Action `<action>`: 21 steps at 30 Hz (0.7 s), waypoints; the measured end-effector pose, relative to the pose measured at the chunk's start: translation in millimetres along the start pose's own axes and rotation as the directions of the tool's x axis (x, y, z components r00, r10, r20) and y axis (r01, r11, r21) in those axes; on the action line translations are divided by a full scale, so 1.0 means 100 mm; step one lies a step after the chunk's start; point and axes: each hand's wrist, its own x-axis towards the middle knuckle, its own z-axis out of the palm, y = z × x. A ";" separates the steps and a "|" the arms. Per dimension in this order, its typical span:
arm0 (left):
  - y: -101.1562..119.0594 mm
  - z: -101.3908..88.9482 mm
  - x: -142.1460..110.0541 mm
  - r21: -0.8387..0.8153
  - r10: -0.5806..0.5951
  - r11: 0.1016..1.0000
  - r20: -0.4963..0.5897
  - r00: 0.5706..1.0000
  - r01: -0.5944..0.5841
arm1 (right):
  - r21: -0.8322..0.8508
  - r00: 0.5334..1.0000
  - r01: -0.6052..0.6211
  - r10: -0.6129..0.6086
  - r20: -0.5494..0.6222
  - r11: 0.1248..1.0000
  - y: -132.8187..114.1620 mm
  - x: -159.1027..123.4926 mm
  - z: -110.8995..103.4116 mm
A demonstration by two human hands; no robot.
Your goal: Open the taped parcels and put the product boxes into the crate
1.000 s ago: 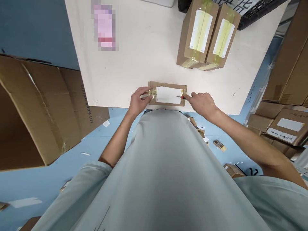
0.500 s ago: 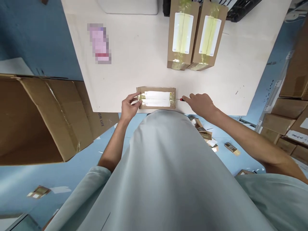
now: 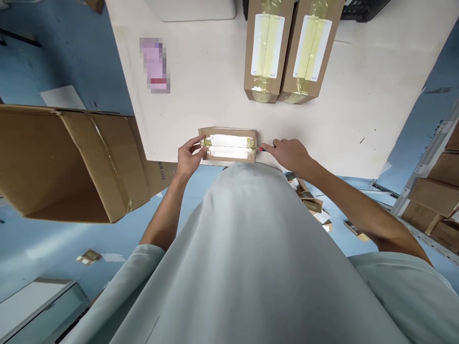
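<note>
Spreading beneath the work, a smooth off-white tabletop (image 3: 201, 81) stands over a shiny blue floor (image 3: 68, 239) littered with scraps. A large open brown cardboard carton (image 3: 103, 148) gapes beside the table's left edge; more brown cartons (image 3: 435, 196) are stacked at the far right. A small, flat, oblong cardboard box (image 3: 228, 145) lies at the tabletop's near edge, its white paper label crossed lengthwise by a seam, glossy yellowish tape at both ends. The left hand (image 3: 189, 159) pinches its left end between fingers and thumb. The right hand (image 3: 292, 155) grips a slender red-and-black tool (image 3: 263, 149), its tip by the box's right end; contact cannot be made out. Beyond stand two taller taped cardboard boxes (image 3: 267, 48), side by side.
</note>
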 end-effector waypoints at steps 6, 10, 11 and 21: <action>0.00 0.01 -0.01 0.009 0.018 1.000 -0.019 1.000 -0.017 | 0.006 1.000 0.021 -0.021 -0.022 1.000 -0.12 -0.10 -0.16; 0.01 0.03 -0.02 0.028 0.012 1.000 -0.035 0.999 -0.011 | 0.021 0.999 0.028 -0.027 -0.021 0.999 -0.16 0.04 -0.18; 0.02 0.03 -0.02 0.029 0.013 1.000 -0.037 0.999 -0.012 | 0.026 0.999 0.031 -0.031 -0.022 0.999 -0.16 0.06 -0.18; 0.08 0.07 -0.04 0.020 0.002 1.000 -0.052 0.999 -0.001 | 0.027 0.999 0.031 -0.030 -0.021 0.999 -0.18 0.11 -0.29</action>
